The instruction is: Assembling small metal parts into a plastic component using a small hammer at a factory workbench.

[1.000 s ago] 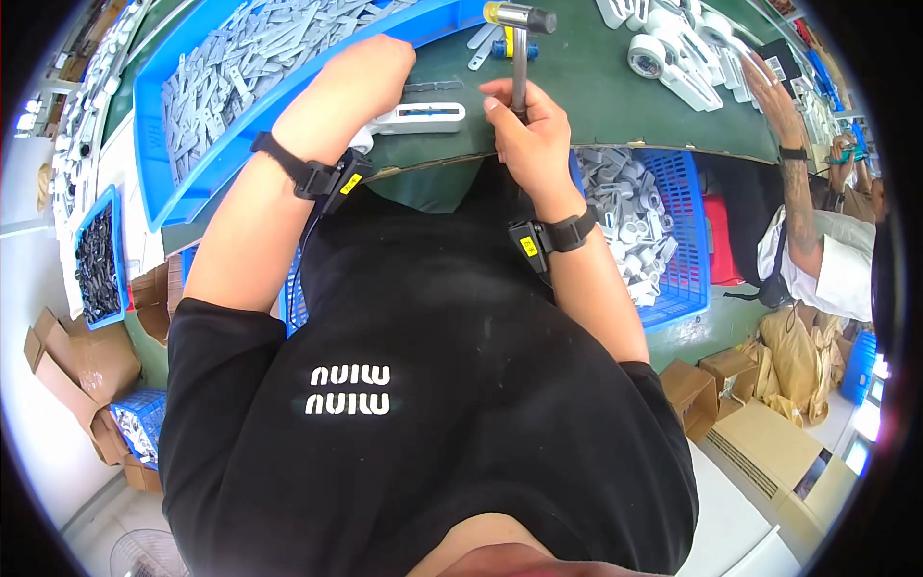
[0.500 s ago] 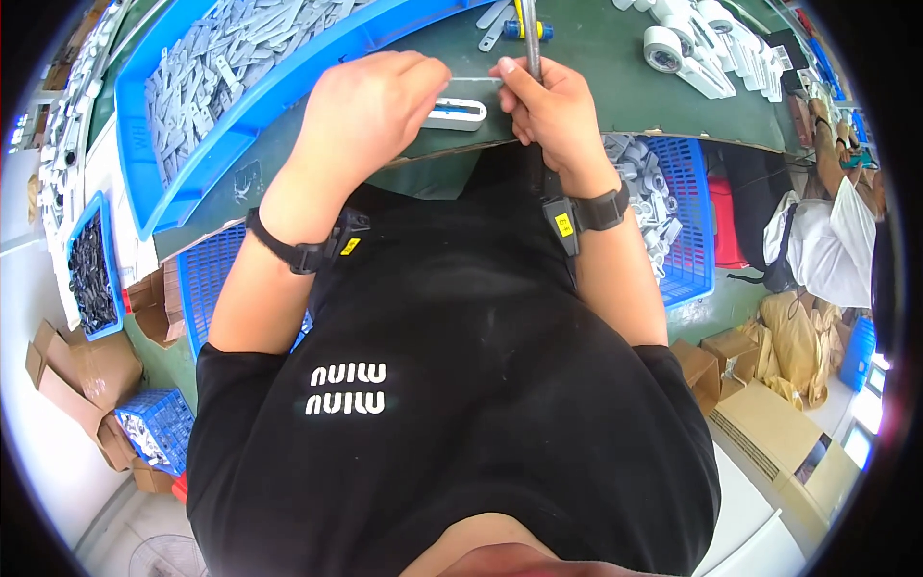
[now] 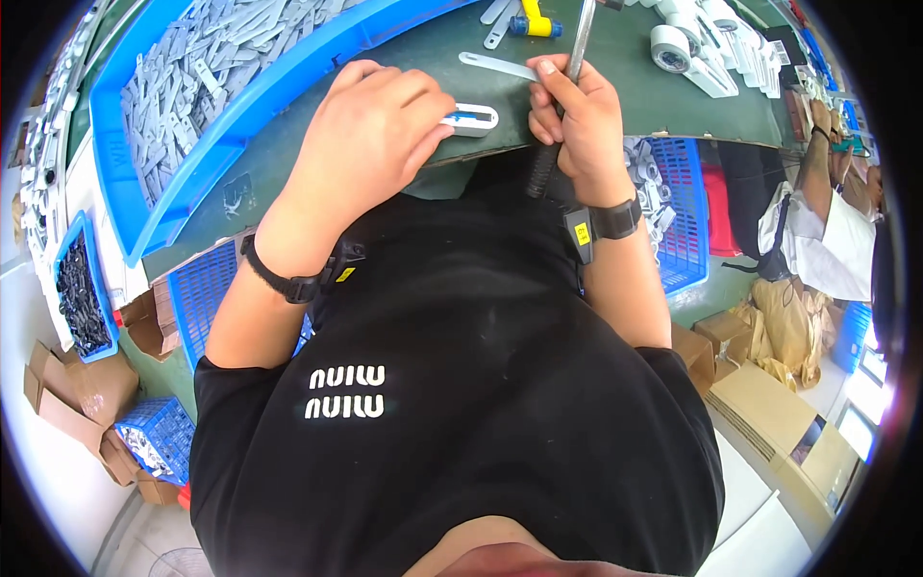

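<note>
My left hand (image 3: pixel 380 125) is closed, its fingertips at the left end of a white slotted housing (image 3: pixel 474 126) with a blue piece inside. The housing lies near the table's front edge. My right hand (image 3: pixel 586 115) pinches one end of a flat grey strip (image 3: pixel 495 64) between thumb and finger; the strip's rounded, holed end points left above the housing. Within the same hand rests a metal-shafted tool (image 3: pixel 583 38) with a black ribbed grip (image 3: pixel 543 173) hanging below the fingers. The tool's upper end is partly cut off by the picture's edge.
A blue tray (image 3: pixel 231 144) of grey strips stands at the left. Beyond my hands are a yellow and blue piece (image 3: pixel 535 24) and loose strips (image 3: pixel 497 31). White assembled parts (image 3: pixel 692 58) lie at the right; a blue crate (image 3: pixel 685 216) is below the table. Another person's arm (image 3: pixel 820 159) shows far right.
My left hand has come off the strip's end and down to the housing. The right hand has moved right with the strip and the metal-shafted tool.
</note>
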A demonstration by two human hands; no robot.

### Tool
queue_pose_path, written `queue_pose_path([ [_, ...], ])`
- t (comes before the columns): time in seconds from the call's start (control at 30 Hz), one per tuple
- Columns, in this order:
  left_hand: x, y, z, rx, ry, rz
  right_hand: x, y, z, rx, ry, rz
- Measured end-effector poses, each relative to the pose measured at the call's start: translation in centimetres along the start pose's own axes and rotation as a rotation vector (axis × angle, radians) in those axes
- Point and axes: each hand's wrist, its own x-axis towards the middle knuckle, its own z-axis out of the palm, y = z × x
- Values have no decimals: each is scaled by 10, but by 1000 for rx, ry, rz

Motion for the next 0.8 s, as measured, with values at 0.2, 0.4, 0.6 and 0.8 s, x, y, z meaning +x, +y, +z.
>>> queue_pose_path([
  [0.2,-5,-5,5,-35,-14,9,-2,3,2,-54,-27,-26],
  [0.4,1,1,1,-90,-119,-77,0,7,5,-14,15,-89],
  [0.6,1,7,4,-43,-127,-143,-3,7,5,-113,-36,-118],
  [0.8,-12,1,-2,31,39,-255,-21,3,17,-345,-35,-122],
])
